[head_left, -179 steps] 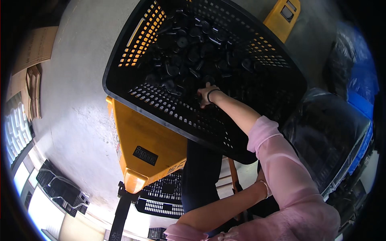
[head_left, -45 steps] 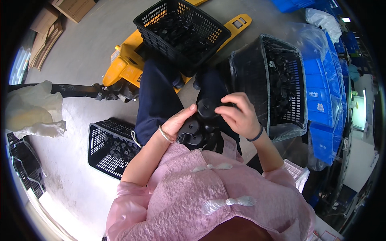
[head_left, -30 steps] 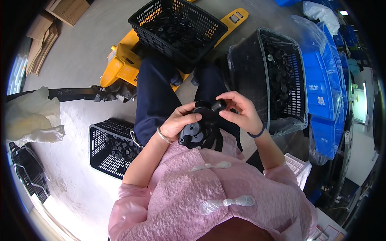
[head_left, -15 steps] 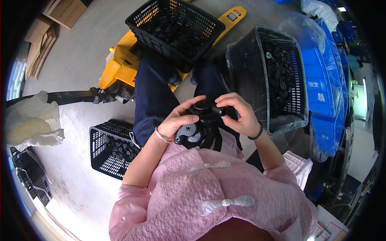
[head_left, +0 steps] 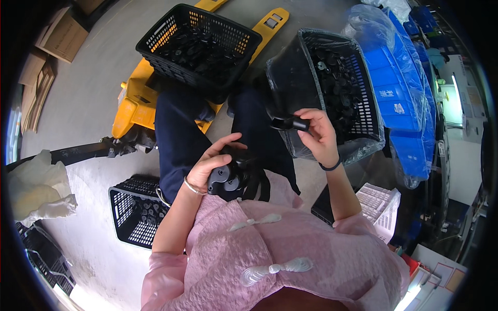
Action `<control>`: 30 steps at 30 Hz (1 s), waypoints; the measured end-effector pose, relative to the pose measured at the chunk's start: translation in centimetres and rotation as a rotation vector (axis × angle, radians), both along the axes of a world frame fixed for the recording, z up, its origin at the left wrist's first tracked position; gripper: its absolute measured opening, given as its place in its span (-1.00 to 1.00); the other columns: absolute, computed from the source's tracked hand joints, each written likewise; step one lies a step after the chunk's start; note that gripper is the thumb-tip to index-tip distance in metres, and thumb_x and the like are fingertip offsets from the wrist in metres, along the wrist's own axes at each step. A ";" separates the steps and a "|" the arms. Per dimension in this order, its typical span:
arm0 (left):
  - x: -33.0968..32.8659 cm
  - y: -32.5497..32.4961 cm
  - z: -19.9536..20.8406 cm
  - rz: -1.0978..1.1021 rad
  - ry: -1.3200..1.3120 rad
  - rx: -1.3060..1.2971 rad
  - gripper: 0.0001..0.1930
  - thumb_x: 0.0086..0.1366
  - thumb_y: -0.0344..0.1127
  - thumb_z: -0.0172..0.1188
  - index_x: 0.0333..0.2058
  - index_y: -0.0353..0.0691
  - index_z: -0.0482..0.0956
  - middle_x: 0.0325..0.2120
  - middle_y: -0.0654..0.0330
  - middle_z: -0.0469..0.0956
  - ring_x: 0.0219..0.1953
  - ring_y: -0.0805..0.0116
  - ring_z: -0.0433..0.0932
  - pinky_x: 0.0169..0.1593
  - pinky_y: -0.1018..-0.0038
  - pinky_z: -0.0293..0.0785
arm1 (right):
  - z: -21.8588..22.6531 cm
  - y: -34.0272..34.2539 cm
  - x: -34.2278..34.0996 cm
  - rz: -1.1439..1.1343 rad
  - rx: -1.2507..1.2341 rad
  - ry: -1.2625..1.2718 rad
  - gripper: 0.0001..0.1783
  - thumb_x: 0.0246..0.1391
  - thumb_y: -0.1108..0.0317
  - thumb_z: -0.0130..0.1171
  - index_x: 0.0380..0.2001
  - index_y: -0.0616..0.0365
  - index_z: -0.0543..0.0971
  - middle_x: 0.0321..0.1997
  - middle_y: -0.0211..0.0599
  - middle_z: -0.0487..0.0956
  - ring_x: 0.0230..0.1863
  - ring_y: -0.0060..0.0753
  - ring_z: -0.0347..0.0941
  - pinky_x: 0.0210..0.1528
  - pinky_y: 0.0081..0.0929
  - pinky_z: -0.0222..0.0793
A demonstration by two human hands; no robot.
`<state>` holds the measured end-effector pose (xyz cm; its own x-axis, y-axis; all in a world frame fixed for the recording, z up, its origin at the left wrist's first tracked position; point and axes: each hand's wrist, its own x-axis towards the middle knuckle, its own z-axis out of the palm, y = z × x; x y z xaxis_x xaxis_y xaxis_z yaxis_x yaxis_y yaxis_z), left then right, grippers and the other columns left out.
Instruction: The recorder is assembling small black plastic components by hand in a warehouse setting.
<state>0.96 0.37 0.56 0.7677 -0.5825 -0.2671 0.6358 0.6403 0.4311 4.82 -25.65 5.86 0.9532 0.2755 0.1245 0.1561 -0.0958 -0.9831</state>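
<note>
Your left hand point(head_left: 210, 163) is wrapped around a cluster of black plastic parts point(head_left: 236, 179) resting in your lap, fingers curled over the top so the pile stays pinned against your pink smock point(head_left: 290, 249). Your right hand point(head_left: 317, 136) is lifted away from the cluster, up and to its right, pinching a single black cup-shaped piece point(head_left: 289, 124) between thumb and fingertips. So your hands are apart, each closed on its own piece.

The small piece hangs just in front of the plastic-lined black basket point(head_left: 332, 88), which is tilted toward you, probably so its loose parts are easy to reach. Beyond the cluster, past your knees, a second black basket point(head_left: 199, 46) sits on the yellow pallet jack point(head_left: 136, 106). A third basket point(head_left: 132, 207) stands on the floor to the cluster's left.
</note>
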 end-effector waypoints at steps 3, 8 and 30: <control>-0.1 0.0 -0.1 0.000 -0.014 0.045 -0.38 -0.01 -0.31 0.16 0.07 -0.27 0.22 -0.06 -0.03 0.31 -0.04 0.18 0.39 0.07 0.40 0.28 | -0.2 -0.5 0.0 -0.017 0.154 0.052 -0.67 -0.09 0.69 -0.03 -0.20 0.20 0.31 -0.08 -0.22 0.34 -0.16 -0.57 0.33 -0.03 -0.61 0.22; 0.0 0.1 -0.2 0.006 -0.010 0.018 -0.39 0.00 -0.31 0.16 0.08 -0.25 0.22 -0.07 0.01 0.33 -0.06 0.22 0.40 0.04 0.43 0.30 | 0.2 -3.0 1.2 -0.323 -0.034 -0.010 -0.66 -0.07 0.63 0.02 -0.16 0.22 0.31 -0.07 -0.19 0.34 -0.19 -0.54 0.33 -0.10 -0.61 0.25; 1.0 -0.2 -0.4 -0.181 -0.133 0.055 -0.25 -0.01 -0.29 0.05 0.16 -0.40 -0.01 0.09 0.04 0.17 0.13 0.32 0.18 0.17 0.51 0.03 | 0.3 5.5 1.3 0.723 -0.663 -0.338 -0.41 -0.31 0.66 -0.03 -0.05 0.12 0.40 -0.02 -0.30 0.39 0.01 -0.24 0.28 0.06 -0.37 0.20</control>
